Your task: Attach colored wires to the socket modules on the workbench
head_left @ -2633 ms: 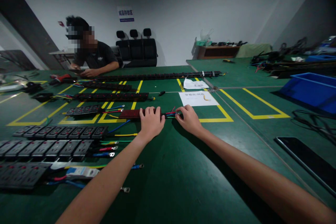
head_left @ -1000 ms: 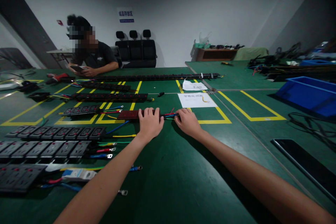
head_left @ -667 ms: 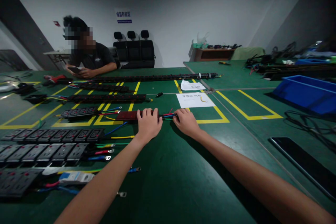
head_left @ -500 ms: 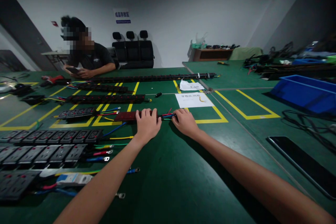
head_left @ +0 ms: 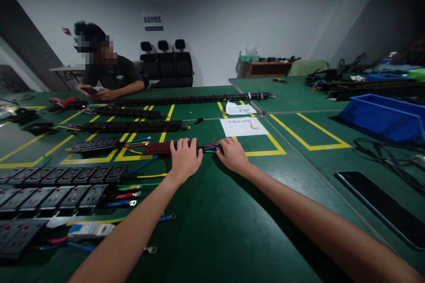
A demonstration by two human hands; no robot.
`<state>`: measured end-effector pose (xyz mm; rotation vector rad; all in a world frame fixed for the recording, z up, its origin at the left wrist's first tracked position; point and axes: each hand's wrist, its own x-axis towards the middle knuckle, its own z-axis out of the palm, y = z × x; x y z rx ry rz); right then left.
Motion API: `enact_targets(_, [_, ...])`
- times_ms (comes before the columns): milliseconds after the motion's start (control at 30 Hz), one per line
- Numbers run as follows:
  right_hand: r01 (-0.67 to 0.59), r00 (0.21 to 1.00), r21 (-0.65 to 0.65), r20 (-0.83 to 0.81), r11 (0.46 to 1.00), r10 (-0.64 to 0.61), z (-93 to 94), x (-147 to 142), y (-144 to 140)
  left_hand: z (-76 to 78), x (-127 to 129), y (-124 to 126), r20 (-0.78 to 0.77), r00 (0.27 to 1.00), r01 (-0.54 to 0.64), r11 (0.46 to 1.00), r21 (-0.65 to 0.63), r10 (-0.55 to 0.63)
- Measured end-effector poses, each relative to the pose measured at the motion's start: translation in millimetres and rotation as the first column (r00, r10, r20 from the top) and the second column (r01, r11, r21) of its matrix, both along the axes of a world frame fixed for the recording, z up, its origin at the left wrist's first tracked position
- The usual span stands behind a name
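A dark red socket strip [head_left: 156,148] lies crosswise on the green table. My left hand [head_left: 186,159] rests over its right end, fingers curled across the far edge, so it grips the strip. Red, blue and green wires [head_left: 209,147] come out of that end. My right hand [head_left: 231,154] is closed around the wires' far ends; the tips are hidden under its fingers. To the left of the strip lies a black socket strip [head_left: 94,144] with lugged wires pointing toward the red one.
Several black socket strips [head_left: 63,174] with loose lugged wires lie at the left. Paper signs [head_left: 244,127] lie beyond my hands. A phone [head_left: 381,208] and a blue bin [head_left: 381,117] are at the right. Across the table sits a person [head_left: 114,73] holding a phone.
The whole view has shifted very slightly. Both hands keep the same places on the red socket strip and the wires.
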<state>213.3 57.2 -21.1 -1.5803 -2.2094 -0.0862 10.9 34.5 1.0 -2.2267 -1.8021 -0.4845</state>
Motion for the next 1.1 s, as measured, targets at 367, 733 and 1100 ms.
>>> enact_targets(367, [0.000, 1.000, 0.009, 0.013, 1.000, 0.000, -2.6, 0.3, 1.5, -1.8, 0.9, 0.0, -0.014, 1.000, -0.013, 1.000, 0.018, 0.013])
enact_targets(733, [-0.004, 1.000, 0.008, 0.007, 1.000, 0.004, -0.8, 0.5, 0.2, 0.0, 1.0, -0.5, -0.017, 1.000, -0.005, 1.000, 0.014, 0.006])
enact_targets(1100, [-0.001, 1.000, -0.004, 0.000, 1.000, 0.001, 0.6, -0.5, -0.5, -0.2, 0.3, -0.2, -0.026, 1.000, 0.004, 1.000, 0.018, -0.003])
